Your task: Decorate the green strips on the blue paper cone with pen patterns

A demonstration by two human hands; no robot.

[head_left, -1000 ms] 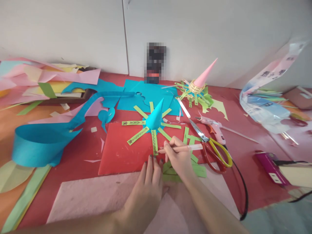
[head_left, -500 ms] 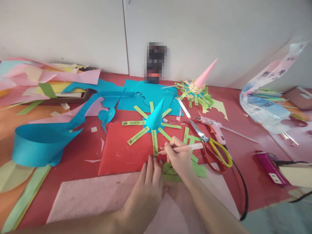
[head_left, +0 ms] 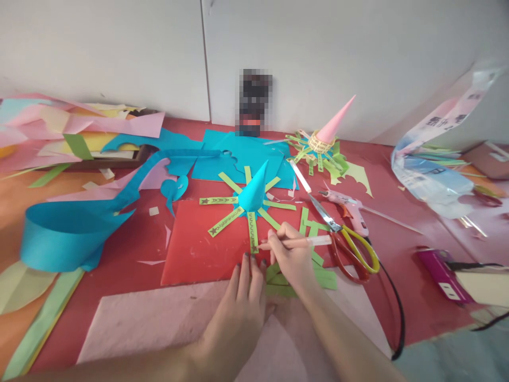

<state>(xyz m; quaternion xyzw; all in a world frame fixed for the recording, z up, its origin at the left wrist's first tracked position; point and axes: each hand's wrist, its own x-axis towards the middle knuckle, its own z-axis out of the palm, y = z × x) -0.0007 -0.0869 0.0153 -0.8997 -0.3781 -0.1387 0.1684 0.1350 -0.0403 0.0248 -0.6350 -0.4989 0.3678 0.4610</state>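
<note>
A blue paper cone stands on a red board, with several green paper strips fanned out around its base. Three strips carry dark drawn patterns ending in stars. My right hand grips a pen whose tip is at the lower end of the front green strip. Flat on the board's near edge, my left hand has its fingers stretched out, fingertips just below that strip's end. More green paper pieces lie beside and under my right hand.
Scissors and a pink glue gun lie to the right, near a purple power strip. A pink cone on patterned strips stands behind. Leftward are a blue paper band and piled coloured paper.
Almost nothing differs. The pen tip stays at the star end of the front strip, and my left hand keeps its place.
</note>
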